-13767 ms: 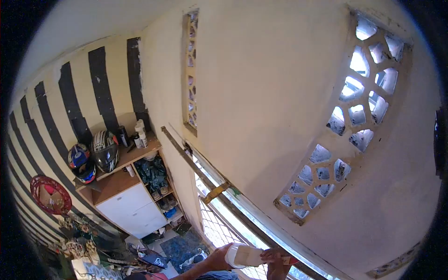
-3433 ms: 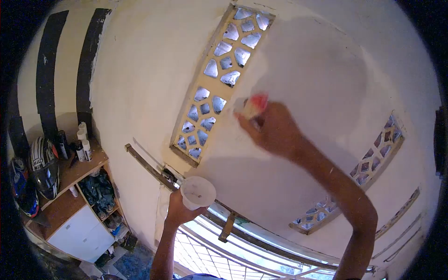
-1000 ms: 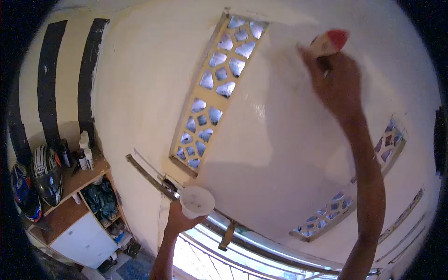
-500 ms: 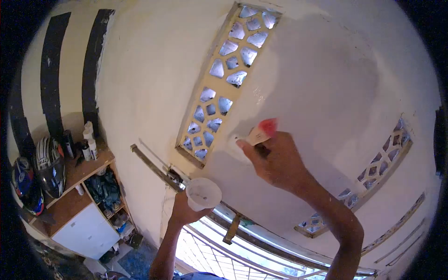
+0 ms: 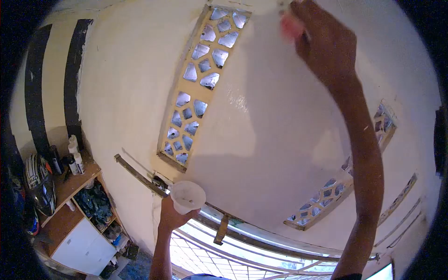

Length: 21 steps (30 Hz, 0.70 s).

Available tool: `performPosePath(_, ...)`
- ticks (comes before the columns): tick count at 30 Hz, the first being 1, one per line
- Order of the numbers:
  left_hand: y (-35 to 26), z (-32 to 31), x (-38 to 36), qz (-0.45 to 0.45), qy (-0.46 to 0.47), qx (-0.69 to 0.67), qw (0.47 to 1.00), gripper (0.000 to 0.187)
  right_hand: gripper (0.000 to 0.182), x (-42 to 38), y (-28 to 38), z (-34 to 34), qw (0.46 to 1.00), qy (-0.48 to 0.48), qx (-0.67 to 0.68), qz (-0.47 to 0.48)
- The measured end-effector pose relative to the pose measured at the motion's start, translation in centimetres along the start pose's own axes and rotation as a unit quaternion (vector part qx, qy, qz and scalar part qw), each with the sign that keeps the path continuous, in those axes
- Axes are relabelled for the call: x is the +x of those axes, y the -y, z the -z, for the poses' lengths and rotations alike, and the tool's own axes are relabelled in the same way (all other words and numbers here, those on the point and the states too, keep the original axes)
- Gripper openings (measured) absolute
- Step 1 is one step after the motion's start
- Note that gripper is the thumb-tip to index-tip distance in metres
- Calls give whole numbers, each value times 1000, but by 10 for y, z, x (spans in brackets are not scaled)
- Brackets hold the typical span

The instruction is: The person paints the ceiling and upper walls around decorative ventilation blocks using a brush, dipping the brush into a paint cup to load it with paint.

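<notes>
My left hand (image 5: 175, 218) is closed around a translucent white plastic cup (image 5: 188, 196), low in the middle of the view. A whitish residue with small dark specks shows inside the cup. High at the upper right, my right hand (image 5: 329, 51) reaches up close to the wall, fingers closed on a small tool with a red end (image 5: 290, 28). Motion blurs this tool, and I cannot tell its exact kind. The pale wall (image 5: 289, 116) fills the space around the hand, with a shiny wet-looking patch (image 5: 239, 101) left of it.
A cream openwork vent (image 5: 191, 88) stands left of the shiny patch; another vent (image 5: 322, 198) sits at the right. Below runs a barred window (image 5: 224, 254). At left, a wooden shelf unit (image 5: 70, 186) bears helmets (image 5: 39, 182) and several bottles (image 5: 74, 156).
My right hand has swung up and to the right along the wall, carrying the red-ended tool. The left hand keeps hold of the cup; the whole view has shifted slightly.
</notes>
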<state>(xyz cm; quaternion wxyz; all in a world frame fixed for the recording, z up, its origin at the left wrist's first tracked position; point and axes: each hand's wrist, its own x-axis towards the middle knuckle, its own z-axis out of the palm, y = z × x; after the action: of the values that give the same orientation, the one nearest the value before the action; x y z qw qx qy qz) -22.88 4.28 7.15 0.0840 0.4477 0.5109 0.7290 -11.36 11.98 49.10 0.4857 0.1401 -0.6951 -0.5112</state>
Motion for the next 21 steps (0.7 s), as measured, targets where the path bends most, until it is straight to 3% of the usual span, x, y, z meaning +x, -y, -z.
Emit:
performPosePath(1, 3, 0, 1, -1, 6, -1, 1000, 52, 19, -6, 11, 2, 996, 41, -74, 26)
performPosePath(3, 11, 2, 0, -1, 10, 10, 1000, 57, 23, -25, 51, 2, 992, 105, 73, 12)
performPosePath(4, 14, 1, 0, 5, 19, 21, 1000, 62, 21, -33, 78, 1, 971, 131, 193, -51)
performPosePath(5, 11, -1, 1, -1, 25, 21, 999, 62, 19, -39, 101, -3, 932, 153, 308, -114)
performPosePath(7, 1, 1, 0, 40, 32, -2, 999, 64, 23, -44, 123, -18, 849, 324, 365, -202)
performPosePath(10, -7, 1, 0, 47, 20, 0, 999, 67, 36, -56, 110, -46, 879, 266, 313, -241)
performPosePath(13, -2, -1, 2, 35, 12, -20, 999, 66, 43, -39, 75, -41, 906, 267, 233, -230)
performPosePath(15, 2, 0, 0, 33, 8, -24, 999, 65, 34, -15, 49, -31, 910, 297, 195, -216)
performPosePath(17, 1, 0, 1, 32, 24, -36, 999, 61, 29, 1, 27, -29, 949, 230, 99, -191)
performPosePath(19, 0, 0, 0, 36, 13, -17, 999, 58, 28, 11, 13, -22, 985, 101, 30, -138)
performPosePath(20, -2, 0, 2, 43, 19, -8, 999, 58, 28, 17, 9, -18, 985, 100, 34, -139)
performPosePath(21, -3, 0, 2, 48, 25, 0, 999, 59, 16, 23, 5, -13, 994, 79, -35, -62)
